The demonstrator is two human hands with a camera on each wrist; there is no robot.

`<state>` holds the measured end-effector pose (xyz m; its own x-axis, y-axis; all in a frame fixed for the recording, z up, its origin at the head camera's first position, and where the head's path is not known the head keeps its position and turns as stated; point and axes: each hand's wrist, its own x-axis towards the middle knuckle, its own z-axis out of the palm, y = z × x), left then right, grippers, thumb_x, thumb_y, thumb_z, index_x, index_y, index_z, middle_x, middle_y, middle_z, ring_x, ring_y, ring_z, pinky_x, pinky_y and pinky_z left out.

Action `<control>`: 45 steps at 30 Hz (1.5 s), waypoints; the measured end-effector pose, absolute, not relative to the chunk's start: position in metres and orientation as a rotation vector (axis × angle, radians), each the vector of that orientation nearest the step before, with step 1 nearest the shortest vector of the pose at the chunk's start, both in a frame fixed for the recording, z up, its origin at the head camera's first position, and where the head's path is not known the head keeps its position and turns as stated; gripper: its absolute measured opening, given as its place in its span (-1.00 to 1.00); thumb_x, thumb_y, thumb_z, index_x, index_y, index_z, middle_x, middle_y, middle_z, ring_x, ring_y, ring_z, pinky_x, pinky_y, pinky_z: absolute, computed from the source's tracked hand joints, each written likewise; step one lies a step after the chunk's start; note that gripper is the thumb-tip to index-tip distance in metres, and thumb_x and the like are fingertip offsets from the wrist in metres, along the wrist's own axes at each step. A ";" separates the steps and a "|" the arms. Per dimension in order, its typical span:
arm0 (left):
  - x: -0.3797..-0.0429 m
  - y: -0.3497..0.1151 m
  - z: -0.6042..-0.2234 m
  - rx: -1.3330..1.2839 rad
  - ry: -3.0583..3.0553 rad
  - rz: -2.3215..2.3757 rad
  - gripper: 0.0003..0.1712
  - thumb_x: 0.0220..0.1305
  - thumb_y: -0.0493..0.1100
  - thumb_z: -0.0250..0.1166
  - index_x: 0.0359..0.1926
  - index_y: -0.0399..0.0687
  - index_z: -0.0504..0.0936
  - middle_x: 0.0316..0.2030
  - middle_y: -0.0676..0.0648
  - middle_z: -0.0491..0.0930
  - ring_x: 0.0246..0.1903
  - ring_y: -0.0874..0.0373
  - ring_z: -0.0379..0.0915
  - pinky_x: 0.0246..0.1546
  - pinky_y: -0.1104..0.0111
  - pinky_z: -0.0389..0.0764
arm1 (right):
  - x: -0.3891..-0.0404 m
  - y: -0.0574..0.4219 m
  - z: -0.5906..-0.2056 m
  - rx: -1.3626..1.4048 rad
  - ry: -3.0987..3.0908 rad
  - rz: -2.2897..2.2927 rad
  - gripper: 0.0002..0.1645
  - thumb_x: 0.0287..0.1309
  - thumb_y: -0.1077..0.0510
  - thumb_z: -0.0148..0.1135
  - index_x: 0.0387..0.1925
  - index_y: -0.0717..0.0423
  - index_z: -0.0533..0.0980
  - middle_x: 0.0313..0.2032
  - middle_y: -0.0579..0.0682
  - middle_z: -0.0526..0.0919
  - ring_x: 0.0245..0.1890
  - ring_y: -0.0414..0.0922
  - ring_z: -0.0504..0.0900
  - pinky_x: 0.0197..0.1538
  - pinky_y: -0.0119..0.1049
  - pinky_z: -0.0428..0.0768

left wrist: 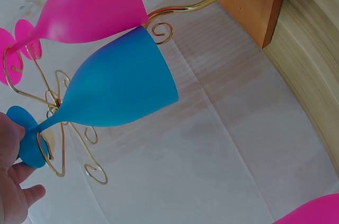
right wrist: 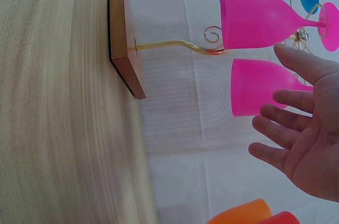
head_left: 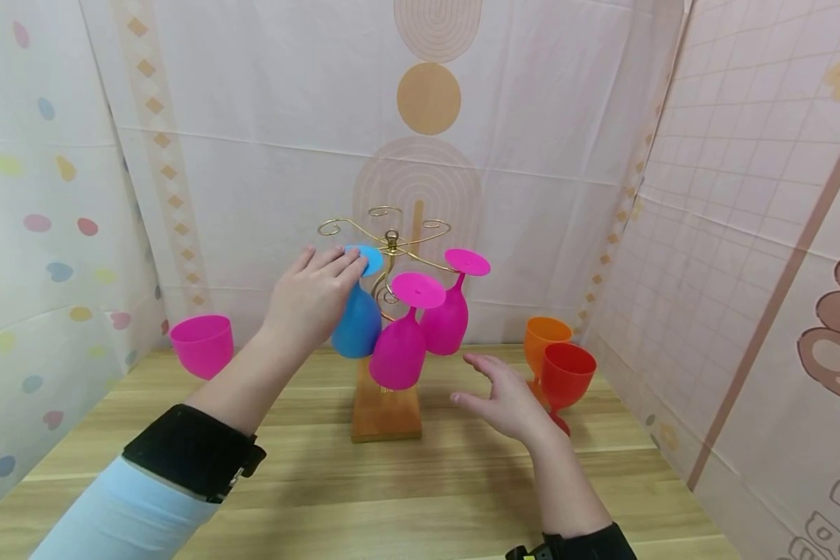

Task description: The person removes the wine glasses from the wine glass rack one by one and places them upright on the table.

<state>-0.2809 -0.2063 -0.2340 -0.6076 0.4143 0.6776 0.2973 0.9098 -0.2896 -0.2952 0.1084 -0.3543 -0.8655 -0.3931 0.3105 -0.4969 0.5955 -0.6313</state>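
Note:
A blue goblet (head_left: 357,323) hangs upside down from a gold wire rack (head_left: 392,245), its foot in a curled hook. My left hand (head_left: 315,295) holds the rim of that foot, fingers lying over it in the head view. Two pink goblets (head_left: 397,354) also hang inverted on the rack, to the right of the blue one; the rear one (right wrist: 262,87) shows in the right wrist view. Below them, with nothing in its grasp, my right hand (head_left: 507,400) has its fingers spread and thumb apart, palm turned toward the rack.
The rack's wooden base (head_left: 386,416) stands on the wood-grain table (head_left: 308,482). An upright pink goblet (head_left: 203,346) is at the left, partly behind my left arm. At the right stand an orange goblet (head_left: 542,338) and a red goblet (head_left: 567,377). Patterned cloth surrounds the table.

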 end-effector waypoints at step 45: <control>-0.224 -0.236 -0.302 -0.619 -1.948 -0.106 -0.35 0.07 -0.38 0.50 0.25 -0.26 0.60 0.16 -0.22 0.63 0.19 -0.21 0.53 0.34 -0.17 0.31 | -0.295 0.113 -0.355 0.773 -2.668 1.120 -0.14 0.15 -0.12 0.49 0.43 -0.01 0.40 0.36 -0.01 0.46 0.38 0.03 0.39 0.29 0.12 0.49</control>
